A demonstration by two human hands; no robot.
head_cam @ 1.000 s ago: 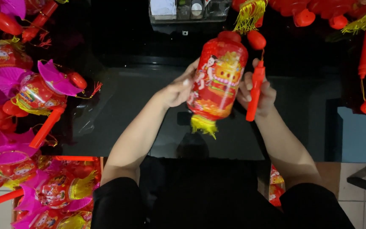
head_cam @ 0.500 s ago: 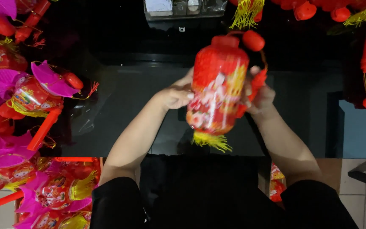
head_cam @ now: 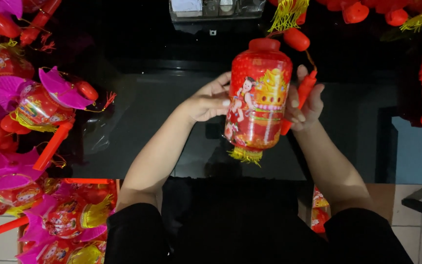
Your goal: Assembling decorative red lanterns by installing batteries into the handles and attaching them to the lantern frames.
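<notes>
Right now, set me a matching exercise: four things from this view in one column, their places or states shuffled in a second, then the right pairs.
Things:
1. red lantern
2. red stick handle
3. yellow tassel
4. pink fan-trimmed lanterns

Places or states:
A. hangs from the lantern's lower end
B. piled at the far left
C. held upright between both hands
D. lies against the right hand's fingers

Pairs: 1-C, 2-D, 3-A, 4-B. The left hand and right hand press on opposite sides of the lantern.

Left hand [head_cam: 210, 100] and right hand [head_cam: 306, 103] hold a red lantern [head_cam: 257, 95] above a dark table [head_cam: 137, 117].
</notes>
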